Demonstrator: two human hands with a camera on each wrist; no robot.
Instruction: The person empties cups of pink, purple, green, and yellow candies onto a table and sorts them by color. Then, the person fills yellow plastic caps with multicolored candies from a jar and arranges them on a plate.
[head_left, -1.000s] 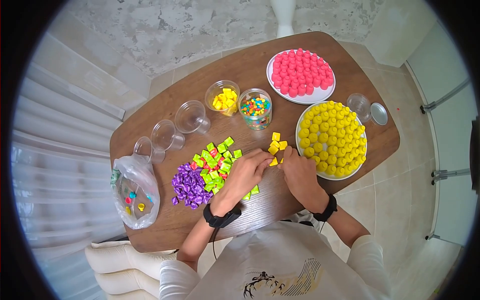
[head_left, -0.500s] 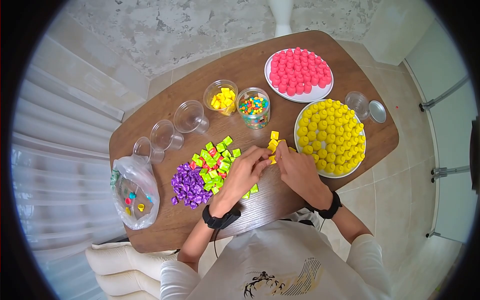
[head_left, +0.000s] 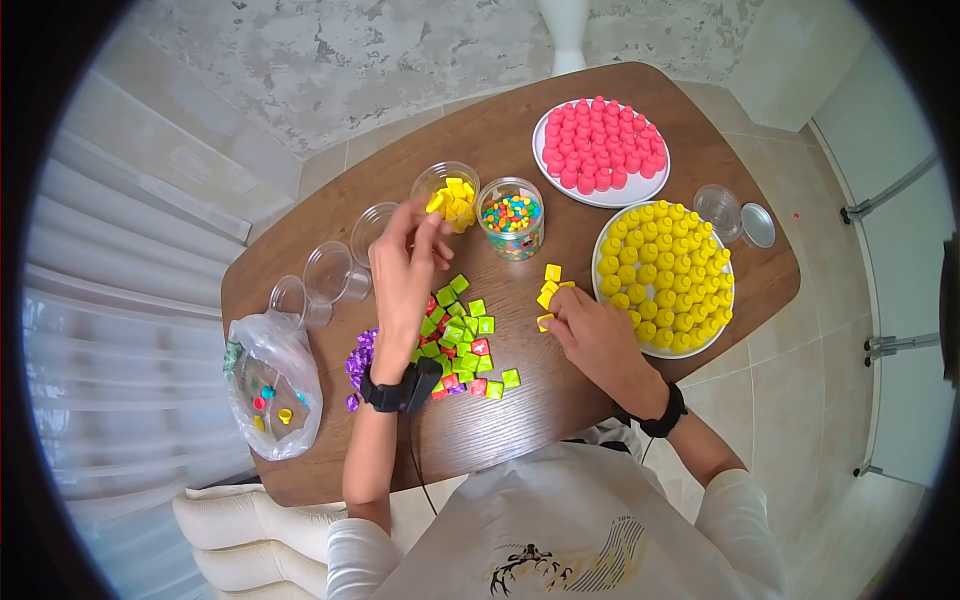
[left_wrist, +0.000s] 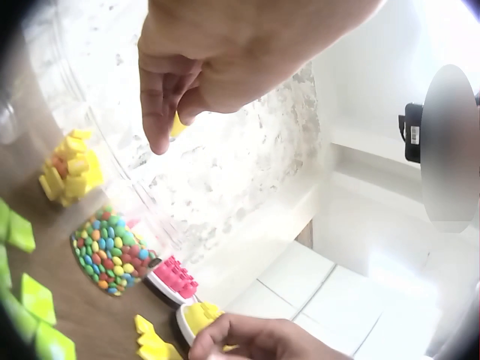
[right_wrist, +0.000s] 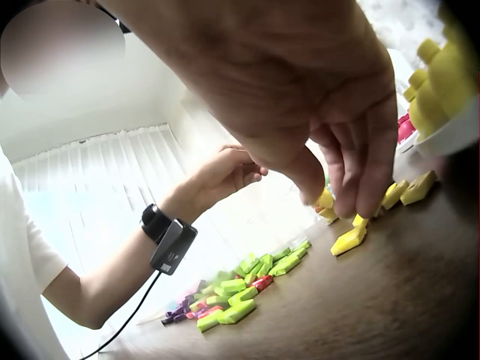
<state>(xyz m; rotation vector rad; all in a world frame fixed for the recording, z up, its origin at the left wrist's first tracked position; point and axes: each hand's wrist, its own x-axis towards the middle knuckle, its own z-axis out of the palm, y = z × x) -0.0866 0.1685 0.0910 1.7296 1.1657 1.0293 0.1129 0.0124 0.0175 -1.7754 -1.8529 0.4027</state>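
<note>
My left hand (head_left: 402, 270) is raised beside the clear cup (head_left: 420, 178) of yellow wrapped candies. It pinches a yellow candy (left_wrist: 178, 126) between thumb and fingers, mostly hidden by them in the left wrist view. My right hand (head_left: 598, 340) is low over a few loose yellow candies (head_left: 553, 272) on the table. Its fingertips are right at a yellow candy (right_wrist: 360, 221), and thumb and fingers stand apart in the right wrist view. Green and red candies (head_left: 478, 308) lie between the hands, with purple candies (head_left: 358, 362) partly hidden behind the left forearm.
A clear tub (head_left: 515, 245) of colourful round candies stands next to the cup. Other clear cups (head_left: 328, 265) line the left, near a plastic bag (head_left: 300, 350). White plates hold yellow bottle-shaped pieces (head_left: 665, 275) and pink ones (head_left: 600, 145). A lid (head_left: 758, 227) lies far right.
My left hand has moved from the loose yellow candies up and left to the cup, carrying a yellow candy. My right hand has stayed near the loose yellow candies.
</note>
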